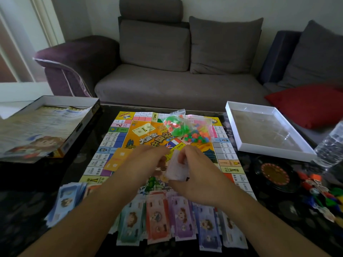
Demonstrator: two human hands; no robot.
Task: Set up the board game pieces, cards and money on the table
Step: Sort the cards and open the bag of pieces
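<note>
The colourful game board [118, 138] lies flat on the dark table. Over its middle, my left hand [146, 162] and my right hand [193, 175] both pinch a small clear plastic packet [174, 169]; its contents are blurred. A clear bag of green, red and orange pieces [187, 127] rests on the board's far side. An orange card stack [118, 158] sits left of my hands. Paper money [157, 219] is fanned in several coloured rows along the board's near edge, partly under my forearms.
The box base with printed sheets [46, 125] sits at the left, the white box lid [267, 127] at the right. A black spinner wheel [274, 175], loose coloured pawns [319, 193] and a water bottle [332, 145] stand at the right. A grey sofa [167, 76] is behind.
</note>
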